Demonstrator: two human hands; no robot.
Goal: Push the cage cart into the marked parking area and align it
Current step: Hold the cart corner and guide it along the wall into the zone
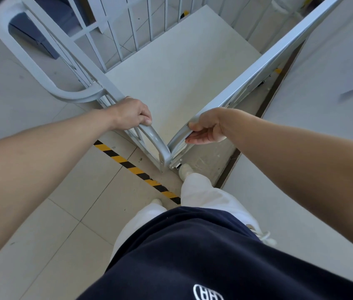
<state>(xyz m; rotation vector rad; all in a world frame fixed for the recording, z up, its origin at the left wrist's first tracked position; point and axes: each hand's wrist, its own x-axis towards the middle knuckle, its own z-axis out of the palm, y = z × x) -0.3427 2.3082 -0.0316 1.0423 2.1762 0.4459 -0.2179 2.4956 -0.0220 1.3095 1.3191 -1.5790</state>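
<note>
Grey barred cage cart (177,68), empty, corner beside striped floor tape (136,169)

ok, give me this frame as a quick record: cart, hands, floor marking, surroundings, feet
cart: grey cage cart, deck bare, seen from its near corner
left hand: left hand closed over the top rail of the left side panel
right hand: right hand gripping the top rail of the right side panel
floor marking: yellow-black striped tape on the tiles, running up to the cart's near corner
surroundings: pale wall close along the cart's right side
feet: one shoe at the cart's near corner
</note>
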